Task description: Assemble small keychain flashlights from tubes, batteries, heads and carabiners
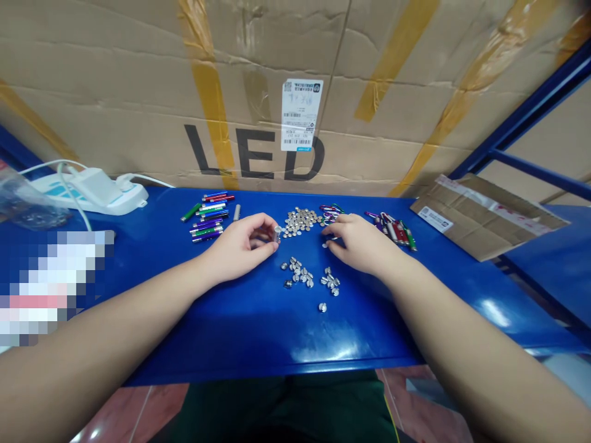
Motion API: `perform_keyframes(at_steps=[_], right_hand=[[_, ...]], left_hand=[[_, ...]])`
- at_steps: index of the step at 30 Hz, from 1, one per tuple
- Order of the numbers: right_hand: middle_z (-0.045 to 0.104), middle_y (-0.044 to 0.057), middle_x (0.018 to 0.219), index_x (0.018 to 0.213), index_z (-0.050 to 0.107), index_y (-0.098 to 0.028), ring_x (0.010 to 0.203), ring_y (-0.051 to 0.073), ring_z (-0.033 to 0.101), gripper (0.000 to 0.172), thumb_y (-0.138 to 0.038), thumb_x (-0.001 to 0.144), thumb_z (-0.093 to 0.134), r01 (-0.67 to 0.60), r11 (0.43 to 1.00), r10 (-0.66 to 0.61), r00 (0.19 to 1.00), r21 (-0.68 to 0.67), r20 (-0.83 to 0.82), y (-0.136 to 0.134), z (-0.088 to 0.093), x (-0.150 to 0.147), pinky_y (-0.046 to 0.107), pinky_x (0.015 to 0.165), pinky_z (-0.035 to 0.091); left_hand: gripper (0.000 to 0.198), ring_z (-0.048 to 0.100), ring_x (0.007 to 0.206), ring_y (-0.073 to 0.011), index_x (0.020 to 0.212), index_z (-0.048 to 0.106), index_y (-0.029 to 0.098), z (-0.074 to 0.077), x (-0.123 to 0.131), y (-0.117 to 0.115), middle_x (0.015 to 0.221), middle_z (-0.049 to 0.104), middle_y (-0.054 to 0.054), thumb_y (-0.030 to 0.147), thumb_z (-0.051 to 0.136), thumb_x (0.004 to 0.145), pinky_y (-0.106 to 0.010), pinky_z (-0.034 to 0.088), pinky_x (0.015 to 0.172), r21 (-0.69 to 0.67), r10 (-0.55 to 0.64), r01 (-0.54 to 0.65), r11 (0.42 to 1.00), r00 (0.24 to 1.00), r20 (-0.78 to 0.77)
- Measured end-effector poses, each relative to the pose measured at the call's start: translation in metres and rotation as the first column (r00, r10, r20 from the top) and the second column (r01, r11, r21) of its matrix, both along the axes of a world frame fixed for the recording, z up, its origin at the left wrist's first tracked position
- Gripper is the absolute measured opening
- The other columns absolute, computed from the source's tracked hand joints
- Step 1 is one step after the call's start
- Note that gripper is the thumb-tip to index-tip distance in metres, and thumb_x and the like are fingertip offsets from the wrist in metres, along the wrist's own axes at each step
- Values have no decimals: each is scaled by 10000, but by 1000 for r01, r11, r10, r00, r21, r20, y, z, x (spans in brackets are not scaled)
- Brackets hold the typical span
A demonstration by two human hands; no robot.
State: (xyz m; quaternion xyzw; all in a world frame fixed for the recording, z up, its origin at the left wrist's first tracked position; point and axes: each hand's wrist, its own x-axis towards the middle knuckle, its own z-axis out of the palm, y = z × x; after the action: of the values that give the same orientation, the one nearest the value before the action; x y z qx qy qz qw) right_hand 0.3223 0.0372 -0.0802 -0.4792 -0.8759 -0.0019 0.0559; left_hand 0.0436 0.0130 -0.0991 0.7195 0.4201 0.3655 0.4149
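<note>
My left hand rests on the blue table, fingers curled round a small silver piece at its fingertips. My right hand lies palm down, fingers bent over small silver pieces beside a heap of button cells. What its fingertips pinch, if anything, is hidden. Loose silver caps lie scattered between my wrists. A row of small coloured pen lights lies left of my left hand. Another bunch of coloured lights lies right of my right hand.
A large cardboard box marked LED stands along the back of the table. A white power strip with a charger sits at the back left, beside a clear plastic bag. A flattened carton lies at the right.
</note>
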Motion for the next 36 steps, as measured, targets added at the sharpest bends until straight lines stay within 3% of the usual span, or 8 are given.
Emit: perform_keyframes(at_steps=[7,10,14,17,20,24,29,36], right_hand=[[763,75,1080,1054,829,-233,1005,263,730,291,-103,861,654,-151,977,144,988,-152,-60,-1,4,19,431,963,587],[780,54,1073,1015,837,-249,963,258,750,227,-164,822,754,-164,959,151,986,-230,-75,-5,9,28,405,897,615],[775,60,1073,1079,830,-262,936,249,753,250,-235,834,792,-168,948,146,984,-271,-97,-36,14,39,395,883,625],[736,100,1132,1251,771,-254,948,243,744,319,-363,963,687,-142,966,115,985,-217,-130,-81,7,48,396,866,627],[702,111,1141,1319,728,-275,1017,241,719,360,-408,990,663,-174,983,155,960,-65,-233,-129,-11,57,348,842,625],[685,115,1120,1232,737,-235,1029,246,681,282,-329,967,707,-172,974,212,919,145,-333,-170,-39,67,350,822,602],[682,93,1024,1086,735,-184,1055,231,647,212,-59,920,697,-184,931,308,860,317,-407,-182,-58,68,416,987,529],[690,76,949,1018,703,-189,994,223,650,196,-27,908,686,-230,939,329,815,255,-477,-179,-54,69,417,932,535]], left_hand=[[227,717,928,-213,991,598,192,0,-1,0,989,685,-59,322,714,846,-412,631,865,10,-13,14,1000,999,-32],[221,717,921,-208,990,597,191,1,-1,0,989,690,-61,320,712,852,-404,631,864,6,-18,18,1000,999,-39],[230,722,922,-210,985,595,190,1,-2,0,990,698,-63,330,718,849,-417,628,891,3,-22,22,1000,999,-40],[236,723,933,-215,990,596,189,1,-2,-1,1001,695,-63,333,715,845,-429,627,902,9,-24,25,1000,999,-45],[245,720,948,-225,1005,596,191,-1,-2,-1,996,695,-64,332,711,842,-435,626,891,22,-30,31,999,999,-38],[250,717,958,-230,1019,593,194,-4,-1,0,997,696,-66,330,702,839,-443,626,879,9,-31,31,999,999,-37],[259,712,978,-229,1017,594,192,-4,-1,-1,1010,694,-69,335,706,832,-444,627,887,13,-43,43,999,999,-33],[254,709,942,-215,1025,599,185,-2,0,-3,989,678,-62,337,708,854,-430,630,864,-11,-97,96,995,994,-51]])
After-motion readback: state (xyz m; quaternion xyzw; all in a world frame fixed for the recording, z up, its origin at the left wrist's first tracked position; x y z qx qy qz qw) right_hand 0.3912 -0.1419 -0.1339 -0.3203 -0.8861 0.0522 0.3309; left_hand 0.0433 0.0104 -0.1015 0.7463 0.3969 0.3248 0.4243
